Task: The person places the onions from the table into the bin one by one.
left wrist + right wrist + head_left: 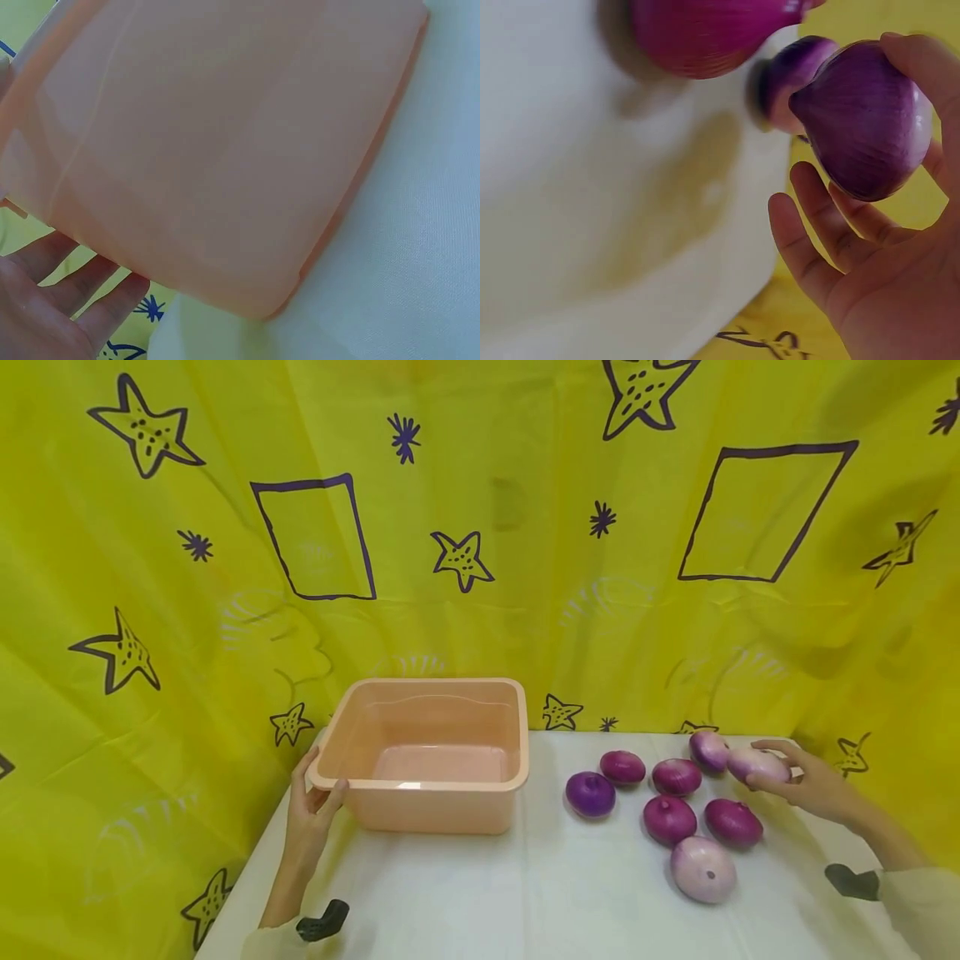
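Observation:
A peach plastic basin [431, 812] stands left of centre on the white table. At its front left corner my left hand [309, 818] holds the rim, thumb at the front and fingers along the left side. In the left wrist view, the fingers [101, 289] touch the basin's outer wall. My right hand [821, 789] pinches a pale purple onion [757, 765] at the far right. The right wrist view shows this onion [870, 120] between thumb and index finger, the other fingers spread below. Just left of it lies a purple-and-white onion [708, 752].
Several more onions lie right of the basin: a violet one [591, 795], magenta ones such as the front one [670, 820], and a pale one [703, 870] nearest me. A yellow curtain [525, 635] with drawn stars hangs behind the white table [465, 893] and along both sides.

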The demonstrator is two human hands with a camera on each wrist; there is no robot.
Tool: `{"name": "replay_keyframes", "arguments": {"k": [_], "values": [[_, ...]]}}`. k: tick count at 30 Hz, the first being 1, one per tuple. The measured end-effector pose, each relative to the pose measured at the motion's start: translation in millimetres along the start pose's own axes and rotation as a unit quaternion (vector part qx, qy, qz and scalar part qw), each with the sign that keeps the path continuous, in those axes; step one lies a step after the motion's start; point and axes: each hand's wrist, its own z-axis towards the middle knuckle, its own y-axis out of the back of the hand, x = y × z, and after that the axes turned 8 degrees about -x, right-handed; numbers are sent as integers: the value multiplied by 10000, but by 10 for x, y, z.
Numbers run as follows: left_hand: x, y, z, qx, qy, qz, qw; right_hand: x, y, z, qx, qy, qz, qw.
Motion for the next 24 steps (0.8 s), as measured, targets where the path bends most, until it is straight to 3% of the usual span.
{"name": "replay_keyframes", "arguments": {"k": [6, 15, 24], "values": [[-7, -18, -3, -76, 9, -102, 9999, 220, 141, 166, -462, 627, 70, 9969], [5, -30, -33, -160, 39, -82, 9998, 683, 310, 353, -484, 881, 80, 9949], [30, -37, -17, -115, 72, -34, 9999, 895, 376, 484, -734, 1234, 255, 9893]]}}
